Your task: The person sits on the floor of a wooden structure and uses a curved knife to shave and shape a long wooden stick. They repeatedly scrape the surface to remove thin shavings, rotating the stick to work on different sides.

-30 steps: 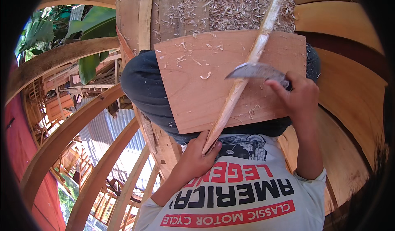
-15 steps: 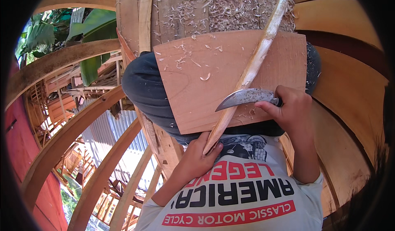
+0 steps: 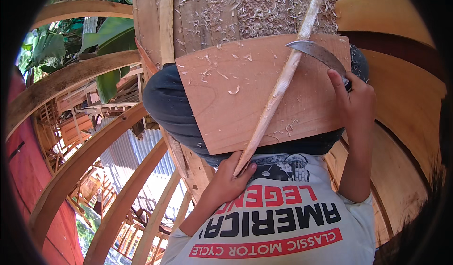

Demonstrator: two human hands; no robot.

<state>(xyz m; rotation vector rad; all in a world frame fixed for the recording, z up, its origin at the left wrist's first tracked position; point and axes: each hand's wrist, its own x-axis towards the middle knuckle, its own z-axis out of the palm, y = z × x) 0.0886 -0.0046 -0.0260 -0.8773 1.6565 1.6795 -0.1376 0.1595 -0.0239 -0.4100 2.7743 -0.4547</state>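
Observation:
My left hand (image 3: 231, 178) is closed around the near end of a long, pale wooden stick (image 3: 276, 95), close to my shirt. The stick slants away to the far right, crossing a flat wooden board (image 3: 226, 109) that lies over my lap. In my right hand (image 3: 356, 95) is a knife (image 3: 321, 53) with a curved, stained blade, my fingers wrapped round its dark handle. The blade lies across the stick near the board's far edge, its tip just past the stick's left side. A few curled shavings (image 3: 233, 90) rest on the board.
Beyond the board, wood shavings (image 3: 269, 10) cover the planks (image 3: 203, 24). Curved wooden ribs (image 3: 80, 170) run along the left, with green leaves (image 3: 115, 34) and corrugated metal sheets (image 3: 127, 152) behind them. Curved planks (image 3: 401, 86) form a wall on the right.
My right hand has moved the knife away from me along the stick, from the board's near half to its far edge. My left hand keeps its hold on the near end.

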